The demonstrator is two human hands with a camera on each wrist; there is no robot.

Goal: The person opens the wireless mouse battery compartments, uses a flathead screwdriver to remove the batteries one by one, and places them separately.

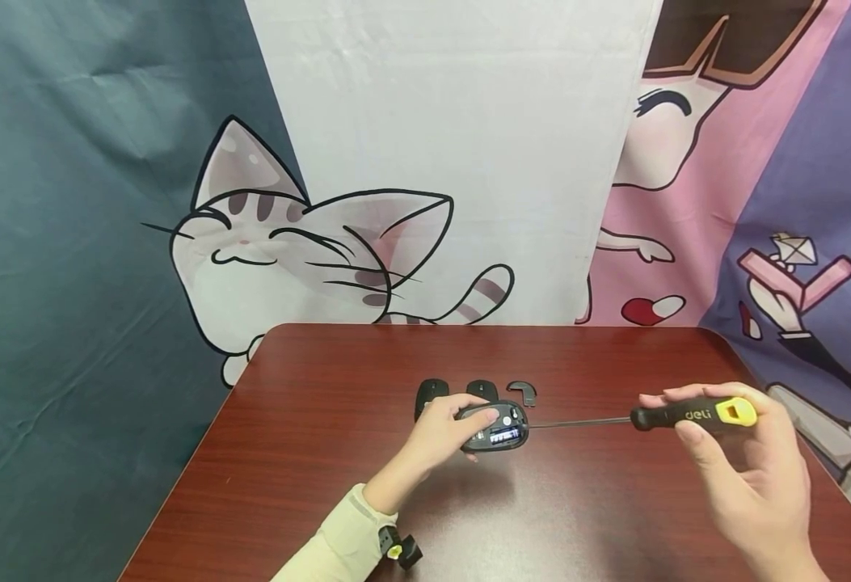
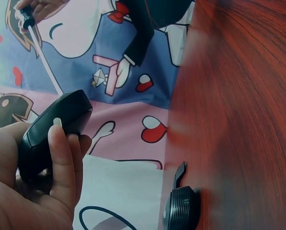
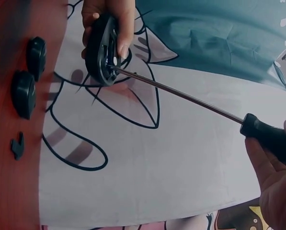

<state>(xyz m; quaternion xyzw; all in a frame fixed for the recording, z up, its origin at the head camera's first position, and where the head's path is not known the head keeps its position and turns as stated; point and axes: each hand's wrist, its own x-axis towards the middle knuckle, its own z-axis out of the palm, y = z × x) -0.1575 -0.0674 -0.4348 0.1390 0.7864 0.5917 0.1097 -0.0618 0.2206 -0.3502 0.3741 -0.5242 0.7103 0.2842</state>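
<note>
A black computer mouse is held above the table by my left hand, thumb across its underside and fingers beneath. Its underside faces up, with the battery compartment uncovered and a battery showing inside. My right hand grips the black and yellow handle of a long screwdriver. The thin shaft runs level to the mouse, and its tip is at the opened underside in the right wrist view. In the left wrist view the mouse shows its dark side, with fingers curled around it.
Two more black mice, one left and one right, lie on the brown table behind the held one. Beside them is a small curved black cover. A cartoon-printed curtain hangs behind the table's far edge.
</note>
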